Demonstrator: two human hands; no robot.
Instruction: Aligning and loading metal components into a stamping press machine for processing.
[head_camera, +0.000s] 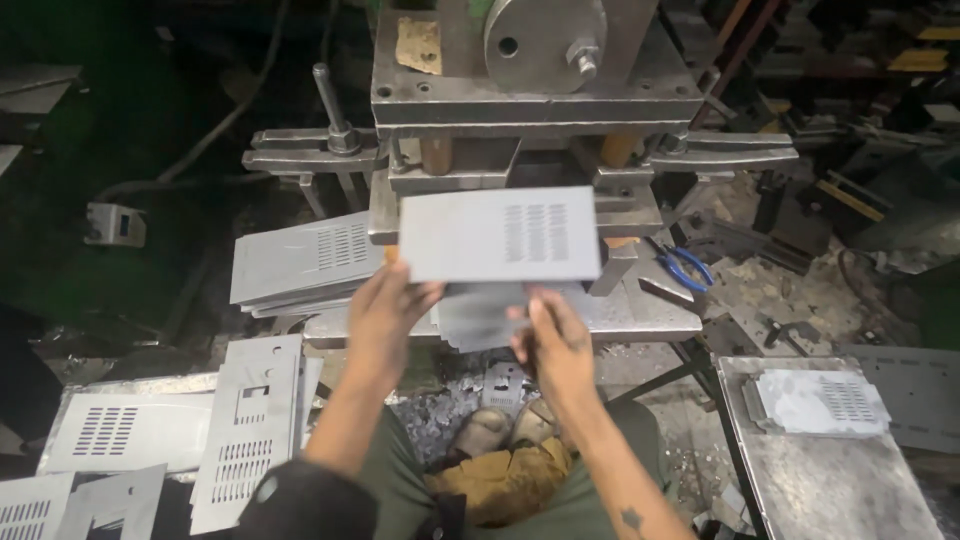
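Your left hand (385, 315) holds a slotted sheet (499, 235) before the press (530, 90) | your right hand (553, 340) sits under it, on a second sheet (478, 315) | stack of sheets (300, 262) left of the press | pliers (684, 265) right | punched panels (245, 425) at lower left | side table (830, 480) lower right.

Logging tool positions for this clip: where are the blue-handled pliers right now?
In the head view, the blue-handled pliers lie right of centre on the press bed, just right of the slotted sheet held in the left hand.
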